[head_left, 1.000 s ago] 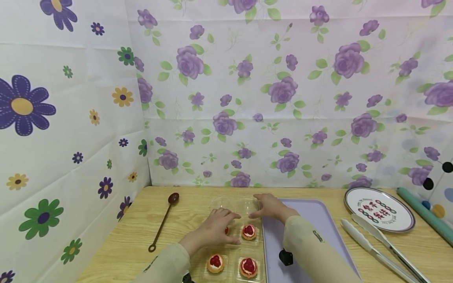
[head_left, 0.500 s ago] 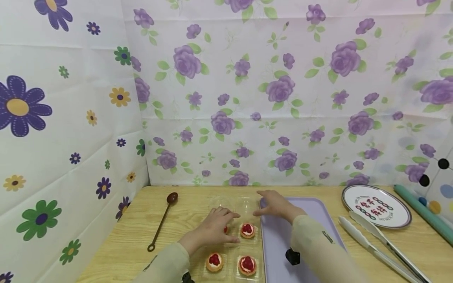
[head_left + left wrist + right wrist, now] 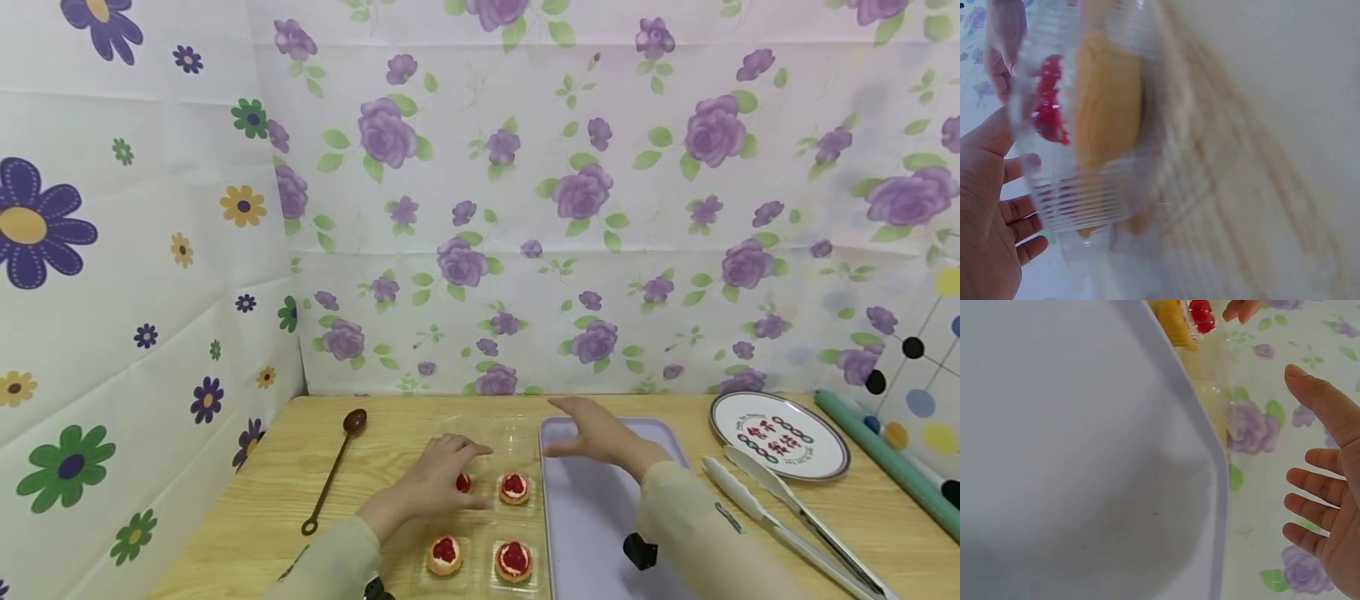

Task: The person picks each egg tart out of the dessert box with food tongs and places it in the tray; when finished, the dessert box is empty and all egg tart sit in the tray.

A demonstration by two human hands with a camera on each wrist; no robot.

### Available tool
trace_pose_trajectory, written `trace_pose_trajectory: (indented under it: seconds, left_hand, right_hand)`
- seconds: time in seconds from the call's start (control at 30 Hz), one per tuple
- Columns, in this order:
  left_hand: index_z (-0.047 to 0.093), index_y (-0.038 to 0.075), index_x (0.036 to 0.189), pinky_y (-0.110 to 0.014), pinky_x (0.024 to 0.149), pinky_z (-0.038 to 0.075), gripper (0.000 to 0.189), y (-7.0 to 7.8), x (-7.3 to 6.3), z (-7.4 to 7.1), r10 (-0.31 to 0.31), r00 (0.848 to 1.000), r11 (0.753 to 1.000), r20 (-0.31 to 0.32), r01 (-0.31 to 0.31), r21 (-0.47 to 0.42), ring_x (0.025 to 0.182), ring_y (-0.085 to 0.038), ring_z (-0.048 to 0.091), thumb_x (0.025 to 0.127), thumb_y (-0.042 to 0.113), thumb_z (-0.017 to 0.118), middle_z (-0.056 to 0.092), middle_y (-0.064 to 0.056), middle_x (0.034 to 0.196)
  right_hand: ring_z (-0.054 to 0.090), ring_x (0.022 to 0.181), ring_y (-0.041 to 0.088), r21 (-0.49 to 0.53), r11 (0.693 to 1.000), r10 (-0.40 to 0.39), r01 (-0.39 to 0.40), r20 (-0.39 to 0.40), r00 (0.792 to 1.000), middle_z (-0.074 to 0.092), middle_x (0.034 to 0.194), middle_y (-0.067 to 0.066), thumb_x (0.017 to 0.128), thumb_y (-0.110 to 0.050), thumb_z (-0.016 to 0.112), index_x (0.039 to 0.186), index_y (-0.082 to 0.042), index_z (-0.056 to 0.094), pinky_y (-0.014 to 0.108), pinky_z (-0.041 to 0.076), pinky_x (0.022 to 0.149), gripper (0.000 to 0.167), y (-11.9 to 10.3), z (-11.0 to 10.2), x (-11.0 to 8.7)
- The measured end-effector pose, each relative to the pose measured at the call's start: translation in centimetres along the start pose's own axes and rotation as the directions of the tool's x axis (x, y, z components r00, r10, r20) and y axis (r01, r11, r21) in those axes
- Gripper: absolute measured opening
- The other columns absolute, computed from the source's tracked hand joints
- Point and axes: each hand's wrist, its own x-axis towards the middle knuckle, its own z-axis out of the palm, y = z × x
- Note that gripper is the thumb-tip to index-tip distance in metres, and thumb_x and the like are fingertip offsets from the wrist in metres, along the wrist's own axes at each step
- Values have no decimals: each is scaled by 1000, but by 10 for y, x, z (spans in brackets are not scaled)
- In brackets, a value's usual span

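Observation:
Several fruit tarts with red berries on white cream sit in a clear plastic container with separate compartments. The two nearest are a left tart and a right tart. Above the container's left side is my left hand, fingers spread and thumb apart, partly covering another tart. The left wrist view has this hand beside the clear wall, with a tart inside. Holding nothing, my right hand hovers over the far part of the lilac tray, fingers extended.
Left on the wooden table lies a long-handled brown spoon. To the tray's right are metal tongs and a white plate with red lettering. A teal roll lies at the far right. Floral sheets hang behind and at the left.
My right hand has moved right, from the container's far corner to above the lilac tray. The left hand keeps its place over the tarts. The head view has turned slightly right.

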Motion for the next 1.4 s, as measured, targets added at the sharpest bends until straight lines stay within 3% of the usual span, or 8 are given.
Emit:
trace_pose_trajectory:
  seconds: [0.23,0.5,0.9,1.03,1.2,1.4]
  left_hand:
    - [49,18,139,-57,112,28,70,7,-4,-13,1,1000,1000,-22,-2,-29,129,-30,44,80,49,73,52,-6,135]
    - [51,18,137,-59,110,30,68,17,-13,-25,20,997,998,-70,-23,-54,130,-31,43,79,45,75,53,-5,134]
    - [51,19,137,-56,107,34,70,29,-35,-30,58,988,996,-145,-68,-63,125,-26,46,77,45,76,54,-3,132]
    - [50,20,137,-56,106,36,71,32,-42,-32,62,985,995,-163,-74,-73,125,-25,47,76,44,78,54,-2,132]
    - [49,23,138,-56,108,35,73,38,-48,-33,47,987,994,-154,-62,-93,129,-25,44,74,45,78,52,1,136]
    - [48,23,139,-58,106,36,74,42,-56,-30,50,991,993,-128,-63,-103,130,-28,43,74,47,77,51,0,137]
  right_hand:
    - [39,136,40,-76,997,-16,15,-8,1000,44,148,17,76,-52,75,146,-7,39,57,32,111,90,-11,-21,-17]
    - [40,136,39,-89,994,-71,68,-27,997,44,148,16,77,-54,73,148,-11,37,58,35,109,90,-26,-36,-38]
    - [43,133,37,-141,980,-154,140,-93,984,44,147,14,76,-64,67,147,-13,38,57,40,104,93,-34,-48,-78]
    - [47,130,36,-174,971,-186,162,-135,973,48,143,12,76,-59,70,145,-12,41,57,42,103,89,-35,-50,-94]
    - [50,127,33,-213,958,-233,191,-195,953,50,141,9,76,-54,74,145,-15,43,53,45,100,85,-32,-52,-113]
    - [51,126,32,-230,955,-242,189,-234,942,51,140,7,76,-59,70,145,-19,42,54,47,97,85,-28,-54,-132]
